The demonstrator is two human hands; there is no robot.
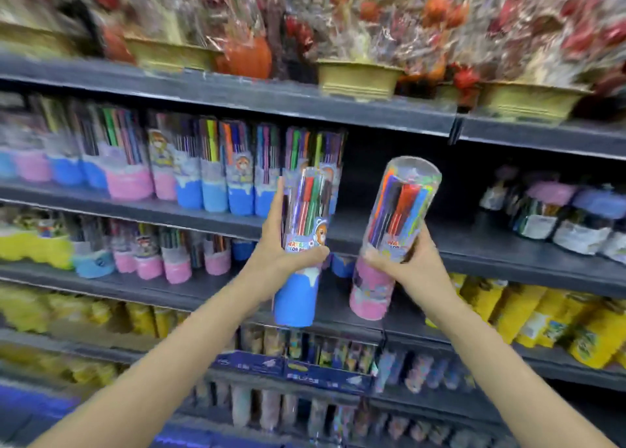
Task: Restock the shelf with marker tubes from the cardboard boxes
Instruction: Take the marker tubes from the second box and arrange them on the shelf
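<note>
Both my arms are raised and extended toward the shelf [389,230]. My left hand [281,247] grips a blue-based marker tube [301,244] at mid-body, thumb across the front label, fingers curled round the far side; the tube stands near upright. My right hand [410,257] grips a pink-based marker tube [389,230] at its middle, top tilted to the right. Both tubes are held in the air before the shelf gap, just right of the stocked row of tubes [203,169]. View is blurred

Bright, even light, perhaps from overhead; heavy motion blur smears the edges, and wide-angle distortion bends the shelves [372,112].
</note>
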